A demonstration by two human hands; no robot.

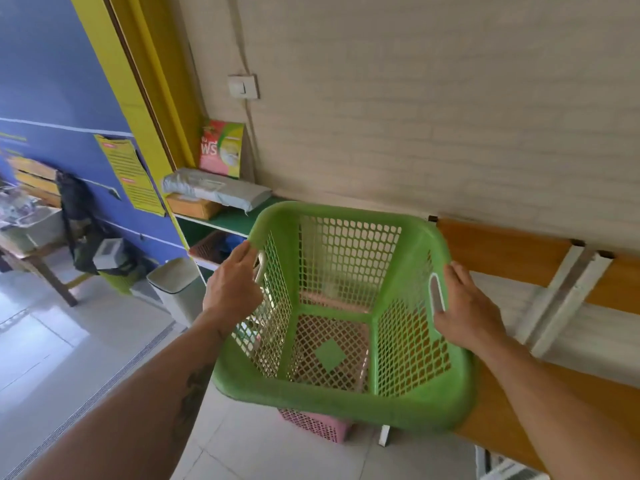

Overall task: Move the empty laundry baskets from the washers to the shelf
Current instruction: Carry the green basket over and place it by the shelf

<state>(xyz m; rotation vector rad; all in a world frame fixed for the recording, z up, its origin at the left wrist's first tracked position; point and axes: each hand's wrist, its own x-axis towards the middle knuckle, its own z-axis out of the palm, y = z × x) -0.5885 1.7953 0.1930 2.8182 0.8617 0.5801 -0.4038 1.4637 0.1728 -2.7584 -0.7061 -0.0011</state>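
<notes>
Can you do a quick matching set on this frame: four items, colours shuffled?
Items:
1. basket held by left hand and right hand
2. basket on the floor
3. bin
4. bench

Colours:
A. white
B. orange-brown
C. green
D. pink

Pairs: 1-C, 2-D, 3-A, 4-B

The pink basket [317, 426] at lower centre is mostly hidden beneath the green laundry basket [343, 403], only one corner showing. Both forearms run off the bottom edge. At far left, the clutter on the table [24, 216] is too blurred to identify.
</notes>
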